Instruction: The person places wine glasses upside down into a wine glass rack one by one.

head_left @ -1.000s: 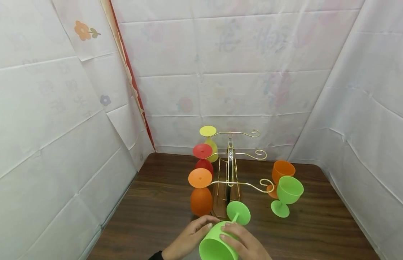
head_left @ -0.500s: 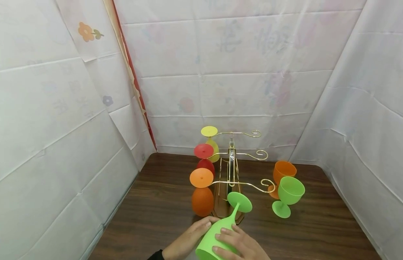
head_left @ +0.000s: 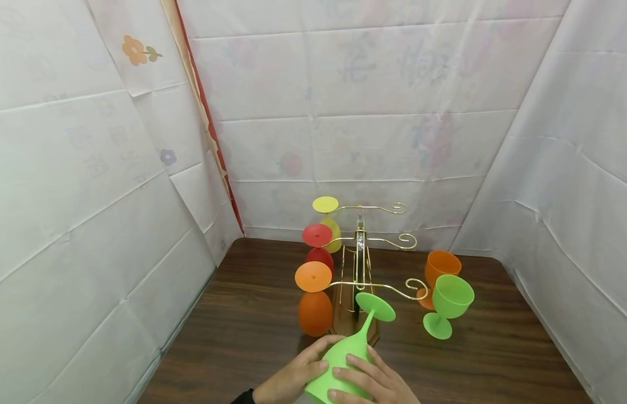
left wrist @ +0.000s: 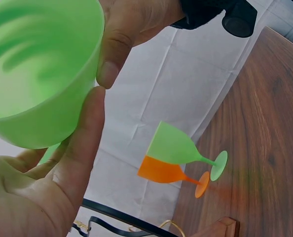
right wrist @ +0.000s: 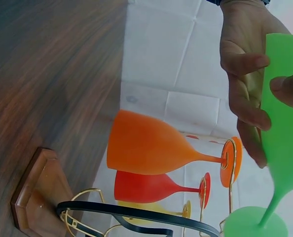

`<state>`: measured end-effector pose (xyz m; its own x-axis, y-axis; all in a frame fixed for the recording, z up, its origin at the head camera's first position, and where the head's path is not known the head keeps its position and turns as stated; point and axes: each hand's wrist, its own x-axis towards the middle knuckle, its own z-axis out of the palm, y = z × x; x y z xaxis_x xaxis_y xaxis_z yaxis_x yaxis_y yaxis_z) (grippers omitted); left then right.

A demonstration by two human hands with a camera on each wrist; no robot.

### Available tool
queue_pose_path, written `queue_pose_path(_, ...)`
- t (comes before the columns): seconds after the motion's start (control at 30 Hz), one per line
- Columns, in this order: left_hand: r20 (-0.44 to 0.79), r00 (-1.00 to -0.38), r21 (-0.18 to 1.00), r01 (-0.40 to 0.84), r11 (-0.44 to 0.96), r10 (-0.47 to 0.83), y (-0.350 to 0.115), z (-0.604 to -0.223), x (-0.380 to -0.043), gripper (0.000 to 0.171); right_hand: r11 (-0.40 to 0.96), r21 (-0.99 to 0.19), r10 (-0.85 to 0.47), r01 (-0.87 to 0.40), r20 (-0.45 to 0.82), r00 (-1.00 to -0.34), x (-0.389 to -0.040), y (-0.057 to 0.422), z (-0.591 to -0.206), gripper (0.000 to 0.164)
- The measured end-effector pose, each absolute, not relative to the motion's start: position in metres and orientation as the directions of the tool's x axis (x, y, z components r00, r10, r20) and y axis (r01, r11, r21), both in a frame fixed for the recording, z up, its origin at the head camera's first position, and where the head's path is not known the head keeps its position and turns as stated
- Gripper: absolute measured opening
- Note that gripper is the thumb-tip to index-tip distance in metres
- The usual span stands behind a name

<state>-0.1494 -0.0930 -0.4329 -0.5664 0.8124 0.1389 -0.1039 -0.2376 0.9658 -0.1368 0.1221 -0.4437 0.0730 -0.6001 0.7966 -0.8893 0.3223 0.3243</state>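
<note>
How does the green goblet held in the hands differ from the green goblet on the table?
The held green goblet is tipped, its foot pointing away from the person; the standing green goblet is upright. The left hand and right hand grip the held one; the standing one rests on the table. Both are green, with bowl, stem and foot.

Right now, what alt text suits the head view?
A left hand and right hand hold a tilted green goblet, base up, before a gold wire rack. Yellow, red and orange goblets hang inverted on its left; two upright goblets stand at right.
</note>
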Motion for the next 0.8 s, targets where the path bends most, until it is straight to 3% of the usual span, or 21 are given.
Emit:
queue_pose_path(0.23,0.153,-0.61,0.977,-0.026,-0.213,0.778,-0.093,-0.432,-0.149,0.06,0.349,0.348,-0.529,-0.87,0.84,0.124,-0.141,0.122,-0.444,0.036)
queue_pose_path(0.33,0.22,-0.629,0.968,0.043,-0.249,0.746,-0.093,-0.432,-0.149,0.062,0.329,0.257,-0.45,-0.909,0.889,0.089,-0.142,0.124,-0.442,0.04)
queue_pose_path(0.43,0.299,-0.642,0.949,0.121,-0.291,0.706,-0.092,-0.432,-0.149,0.062,0.223,0.096,-0.347,-0.97,0.938,0.013,-0.141,0.126,-0.441,0.043)
queue_pose_path(0.53,0.368,-0.646,0.925,0.182,-0.332,0.669,-0.091,-0.432,-0.149,0.063,0.18,-0.149,-0.246,-0.972,0.95,-0.191,-0.137,0.129,-0.445,0.037)
queue_pose_path(0.67,0.409,-0.666,0.911,0.253,-0.327,0.624,-0.089,-0.432,-0.146,0.067,0.162,-0.558,-0.193,-0.814,0.791,-0.58,-0.131,0.134,-0.452,0.046)
queue_pose_path(0.73,0.425,-0.679,0.905,0.314,-0.286,0.599,-0.088,-0.432,-0.145,0.071,0.082,-0.71,-0.233,-0.699,0.668,-0.707,-0.13,0.138,-0.453,0.058)
queue_pose_path(0.8,0.435,-0.693,0.898,0.376,-0.227,0.575,-0.087,-0.432,-0.144,0.075,0.019,-0.792,-0.314,-0.61,0.574,-0.756,-0.131,0.14,-0.452,0.06)
